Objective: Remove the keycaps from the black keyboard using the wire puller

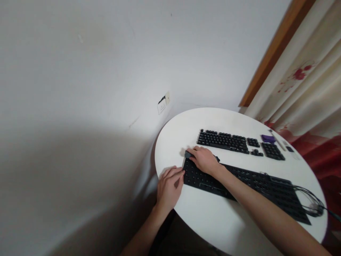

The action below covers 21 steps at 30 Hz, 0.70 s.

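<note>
A black keyboard base (258, 186) without its keycaps lies slanted across the white round table. My left hand (169, 186) is at its left end, thumb and forefinger together on the edge. Over the base's upper left corner, my right hand (204, 159) is closed around a dark tool with a grey block-like end (188, 154). A dark tip of what may be the same tool shows past the knuckles; my fingers hide the rest. Behind the base, black keycaps (222, 140) are laid out in keyboard order, with the number-pad caps (273, 151) at their right.
A coiled black cable (315, 209) lies at the base's right end. A purple item (268, 138) and a thin pale stick-like item (277, 140) lie at the table's far right. A wall with a socket (161, 106) stands at the left, a curtain (306, 92) at the right.
</note>
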Motion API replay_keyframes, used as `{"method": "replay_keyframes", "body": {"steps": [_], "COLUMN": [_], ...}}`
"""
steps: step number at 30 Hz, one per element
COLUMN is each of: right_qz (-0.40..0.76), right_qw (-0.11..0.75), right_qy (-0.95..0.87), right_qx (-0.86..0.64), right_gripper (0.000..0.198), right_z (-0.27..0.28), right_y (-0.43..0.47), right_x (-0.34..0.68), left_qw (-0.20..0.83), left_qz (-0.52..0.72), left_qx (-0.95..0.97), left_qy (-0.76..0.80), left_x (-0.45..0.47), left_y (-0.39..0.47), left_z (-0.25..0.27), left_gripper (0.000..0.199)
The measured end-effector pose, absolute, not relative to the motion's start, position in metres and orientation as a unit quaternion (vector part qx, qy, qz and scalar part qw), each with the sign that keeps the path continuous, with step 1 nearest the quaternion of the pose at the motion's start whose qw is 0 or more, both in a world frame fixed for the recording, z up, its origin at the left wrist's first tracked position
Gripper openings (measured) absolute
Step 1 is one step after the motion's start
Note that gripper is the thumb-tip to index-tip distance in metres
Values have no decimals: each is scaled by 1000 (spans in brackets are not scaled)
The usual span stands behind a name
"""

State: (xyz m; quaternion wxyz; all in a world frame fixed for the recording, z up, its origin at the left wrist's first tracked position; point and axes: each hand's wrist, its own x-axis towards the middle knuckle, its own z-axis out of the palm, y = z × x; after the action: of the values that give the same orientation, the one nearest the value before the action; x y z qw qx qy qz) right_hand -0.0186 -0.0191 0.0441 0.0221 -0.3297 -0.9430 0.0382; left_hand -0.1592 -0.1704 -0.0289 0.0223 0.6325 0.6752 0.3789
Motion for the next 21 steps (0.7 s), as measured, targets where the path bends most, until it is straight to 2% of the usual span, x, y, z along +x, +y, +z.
{"method": "replay_keyframes", "body": {"steps": [15,21], "right_qz": [-6,40], "right_qw": [25,51], "right_qy": [-967,-963], "right_qx": [-255,-263], "right_gripper": [30,30], "right_z": [58,56], "right_y": [-19,-21], "right_x": [4,-1], "left_qw": [23,33], "left_qz": [388,383], "left_qx": [635,635], "left_qy": [668,670], "left_x": [-158,-158], "left_y": [-170,-169], "left_z": [-27,-27], "left_gripper": [27,28]}}
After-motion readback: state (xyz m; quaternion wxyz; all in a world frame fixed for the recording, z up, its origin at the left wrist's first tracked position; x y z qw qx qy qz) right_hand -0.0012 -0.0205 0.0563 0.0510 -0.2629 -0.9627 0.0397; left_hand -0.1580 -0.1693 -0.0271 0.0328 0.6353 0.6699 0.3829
